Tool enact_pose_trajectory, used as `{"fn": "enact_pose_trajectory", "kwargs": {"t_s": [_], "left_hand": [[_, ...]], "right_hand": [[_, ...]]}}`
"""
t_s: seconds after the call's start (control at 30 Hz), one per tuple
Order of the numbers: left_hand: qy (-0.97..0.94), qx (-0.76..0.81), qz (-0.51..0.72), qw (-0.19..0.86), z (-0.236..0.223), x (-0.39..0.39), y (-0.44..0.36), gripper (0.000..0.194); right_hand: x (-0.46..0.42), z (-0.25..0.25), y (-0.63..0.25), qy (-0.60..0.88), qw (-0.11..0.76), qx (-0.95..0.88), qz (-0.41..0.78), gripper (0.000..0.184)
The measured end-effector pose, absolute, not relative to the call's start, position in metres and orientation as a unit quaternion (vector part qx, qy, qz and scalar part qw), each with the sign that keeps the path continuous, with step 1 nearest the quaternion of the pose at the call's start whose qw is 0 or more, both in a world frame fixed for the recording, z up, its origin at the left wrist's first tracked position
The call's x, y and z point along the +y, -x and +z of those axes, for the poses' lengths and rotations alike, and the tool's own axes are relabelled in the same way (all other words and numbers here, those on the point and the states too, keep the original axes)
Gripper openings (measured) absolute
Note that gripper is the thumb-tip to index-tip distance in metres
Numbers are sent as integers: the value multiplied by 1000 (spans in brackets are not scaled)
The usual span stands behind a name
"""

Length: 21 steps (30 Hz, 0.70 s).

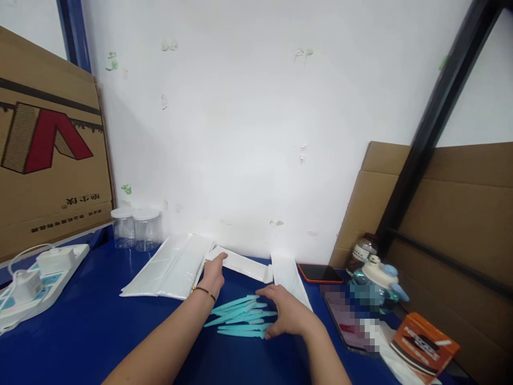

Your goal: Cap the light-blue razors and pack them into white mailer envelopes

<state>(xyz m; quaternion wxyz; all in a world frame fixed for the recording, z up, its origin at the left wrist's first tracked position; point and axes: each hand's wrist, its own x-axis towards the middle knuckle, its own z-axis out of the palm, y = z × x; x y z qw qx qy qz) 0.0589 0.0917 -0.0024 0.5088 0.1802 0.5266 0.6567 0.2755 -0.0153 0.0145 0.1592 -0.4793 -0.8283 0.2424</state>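
My left hand [214, 276] is at the near left end of a long, narrow white box [244, 263], its fingers closed on that end. The box lies in front of the wall, with a small flap at its right end. A loose pile of slim turquoise eyebrow razors [242, 316] rests on the blue tabletop between my two hands. Around the right ends of the pile curves my right hand [289, 311], thumb and fingers apart. The thumb tip is close to the lowest razor; whether it touches is unclear.
Flat white packs in clear film [172, 264] lie left of the box, and a white sheet [288, 272] lies right. Further left stand lidded clear jars [146, 230] and a power strip [52, 294]. Phones [320, 273], a teal bottle [377, 280] and an orange box [422, 345] sit right.
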Motion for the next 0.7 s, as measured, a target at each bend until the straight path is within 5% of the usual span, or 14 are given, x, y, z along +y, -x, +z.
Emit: {"fn": "enact_pose_trajectory", "kwargs": {"t_s": [0.1,0.13,0.2,0.3,0.5,0.63,0.7], "left_hand": [[-323,522,593,521,-7,51,-53,56],[-505,519,479,496,-9,36,-50,63],[-744,509,241,361,-14,11,-45,82],[-850,479,79,203,-13,-12,-42,93],[-917,365,25,160,0,-17,-42,88],[-908,373,114,151,-2,-4,-38,70],[-884,418,179,106,-4,9,-37,47]], "right_hand": [[-12,6,-275,506,122,-818,245,98],[-10,3,-274,515,118,-813,243,98],[-9,-1,-271,523,123,-805,249,91],[-9,-4,-267,507,142,-800,289,79],[-9,4,-271,493,187,-783,330,68],[-5,6,-272,535,269,-782,171,24],[-2,2,-270,541,261,-794,91,21]]}}
